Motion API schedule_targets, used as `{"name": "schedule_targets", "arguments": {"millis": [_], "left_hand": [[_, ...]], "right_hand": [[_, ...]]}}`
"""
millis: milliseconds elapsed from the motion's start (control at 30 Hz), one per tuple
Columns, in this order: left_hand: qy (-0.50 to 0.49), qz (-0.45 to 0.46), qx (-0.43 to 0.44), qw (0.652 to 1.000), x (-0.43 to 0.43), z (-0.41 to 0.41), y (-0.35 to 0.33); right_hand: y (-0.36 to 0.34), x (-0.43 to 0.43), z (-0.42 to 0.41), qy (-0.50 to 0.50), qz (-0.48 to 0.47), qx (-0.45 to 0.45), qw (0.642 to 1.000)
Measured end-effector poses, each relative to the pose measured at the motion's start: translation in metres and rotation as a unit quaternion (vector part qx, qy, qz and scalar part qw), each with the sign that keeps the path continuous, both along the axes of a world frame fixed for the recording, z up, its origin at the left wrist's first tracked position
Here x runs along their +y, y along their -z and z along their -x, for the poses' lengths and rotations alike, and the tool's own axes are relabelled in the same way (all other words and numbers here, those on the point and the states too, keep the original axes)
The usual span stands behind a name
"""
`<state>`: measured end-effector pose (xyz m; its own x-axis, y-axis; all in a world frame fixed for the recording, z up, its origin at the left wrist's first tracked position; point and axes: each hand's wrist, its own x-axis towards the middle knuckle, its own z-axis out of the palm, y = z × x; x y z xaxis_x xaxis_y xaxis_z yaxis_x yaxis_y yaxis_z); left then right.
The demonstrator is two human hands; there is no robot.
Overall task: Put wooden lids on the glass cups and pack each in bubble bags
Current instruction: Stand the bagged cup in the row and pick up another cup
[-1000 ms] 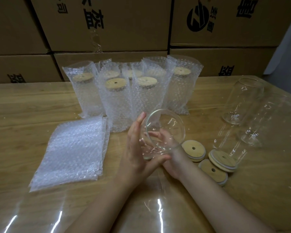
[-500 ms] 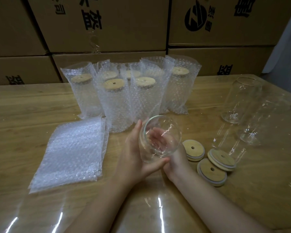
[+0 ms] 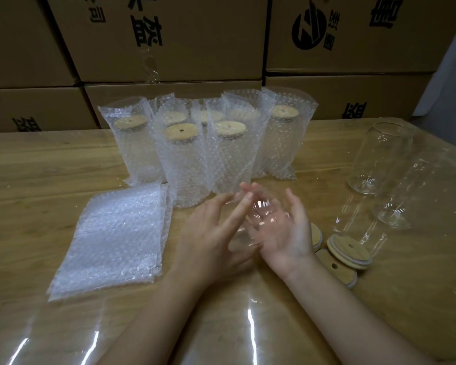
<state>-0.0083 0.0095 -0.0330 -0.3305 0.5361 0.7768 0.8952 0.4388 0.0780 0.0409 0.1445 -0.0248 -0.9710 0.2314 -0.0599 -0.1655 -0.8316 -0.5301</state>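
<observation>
A person is holding a clear, smooth glass cup (image 3: 261, 219) just above the middle of a wooden table (image 3: 37, 180), and the cup is blurring between the palms. It is likely feeling rigid, slippery and breakable, so gripping its straight side wall with both hands seems safest. The left hand (image 3: 211, 238) is pressing nearly straight fingers against the cup's side. The right hand (image 3: 284, 233) is lying open, palm up, cradling the other side. Neither hand is closing into a fist, though blur is hiding the thumbs. Round wooden lids (image 3: 327, 259) are lying at three o'clock from the hands. A flat stack of bubble bags (image 3: 116, 238) is lying at nine o'clock.
</observation>
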Motion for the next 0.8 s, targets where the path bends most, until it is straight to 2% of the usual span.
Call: {"name": "schedule_targets", "arguments": {"millis": [67,133,200,300,367,467,567,633,700,800], "left_hand": [[-0.041,0.029,0.033,0.998,-0.001,0.001,0.0],[-0.072,0.056,0.059,0.994,-0.001,0.0,0.001],[-0.098,0.086,0.08,0.988,-0.002,-0.001,0.001],[-0.125,0.109,0.081,0.983,-0.002,-0.001,0.003],[-0.132,0.109,0.069,0.983,-0.003,-0.001,0.004],[-0.128,0.095,0.055,0.986,-0.005,0.001,0.007],[-0.107,0.05,0.002,0.993,-0.006,0.001,0.01],[-0.09,0.004,-0.057,0.994,-0.006,0.002,0.008],[-0.084,-0.022,-0.091,0.992,-0.005,0.003,0.007],[-0.098,-0.021,-0.082,0.992,-0.005,0.004,0.008]], "right_hand": [[-0.002,0.002,0.0,0.029,-0.055,0.022,0.998],[0.0,0.002,0.0,0.085,-0.151,0.019,0.985],[0.003,0.001,0.001,0.157,-0.245,0.005,0.957],[0.007,-0.003,-0.001,0.205,-0.369,0.009,0.907],[0.011,-0.005,-0.003,0.218,-0.456,0.029,0.862],[0.015,-0.004,-0.004,0.244,-0.599,0.067,0.76],[0.014,-0.002,-0.005,0.27,-0.664,0.141,0.683],[0.013,0.003,-0.005,0.276,-0.687,0.181,0.647],[0.012,0.008,-0.007,0.278,-0.689,0.167,0.648],[0.006,0.011,-0.011,0.306,-0.664,0.093,0.676]]}}
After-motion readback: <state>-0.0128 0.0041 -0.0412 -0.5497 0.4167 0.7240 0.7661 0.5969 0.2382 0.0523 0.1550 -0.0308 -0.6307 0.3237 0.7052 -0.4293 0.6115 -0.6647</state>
